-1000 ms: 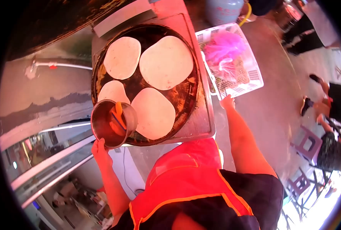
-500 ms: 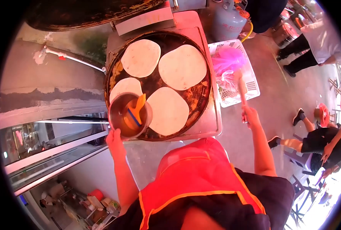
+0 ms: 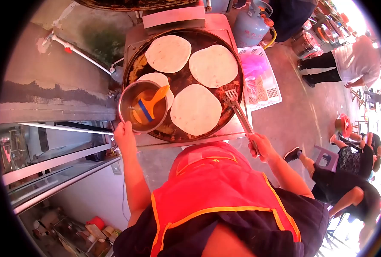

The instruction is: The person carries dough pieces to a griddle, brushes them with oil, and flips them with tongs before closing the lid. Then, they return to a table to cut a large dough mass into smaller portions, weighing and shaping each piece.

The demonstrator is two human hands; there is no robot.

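Note:
Several round pale flatbreads lie on a wide, dark, oily griddle (image 3: 186, 38); one flatbread (image 3: 197, 110) is at the front and another (image 3: 214, 66) at the back right. My left hand (image 3: 125, 136) grips the near rim of a metal bowl (image 3: 126, 100), held over the griddle's left front edge and partly hiding the left flatbread (image 3: 157, 79). In the bowl rests an orange-handled brush (image 3: 154, 103) with a blue band, in brownish liquid. My right hand (image 3: 261, 147) is closed round metal tongs (image 3: 244, 120), whose slotted end is over the griddle's right edge.
Beside the griddle on the right stands a white plastic basket (image 3: 274, 94) with pink bags in it. A gas cylinder (image 3: 249, 28) is behind it. Other people stand and sit farther right, one in a white shirt (image 3: 357, 58). A white pipe (image 3: 81, 53) runs along the left wall.
My right hand has swung the tongs left, from above the basket to the griddle's right edge. The bowl stays in my left hand. The view has shifted somewhat.

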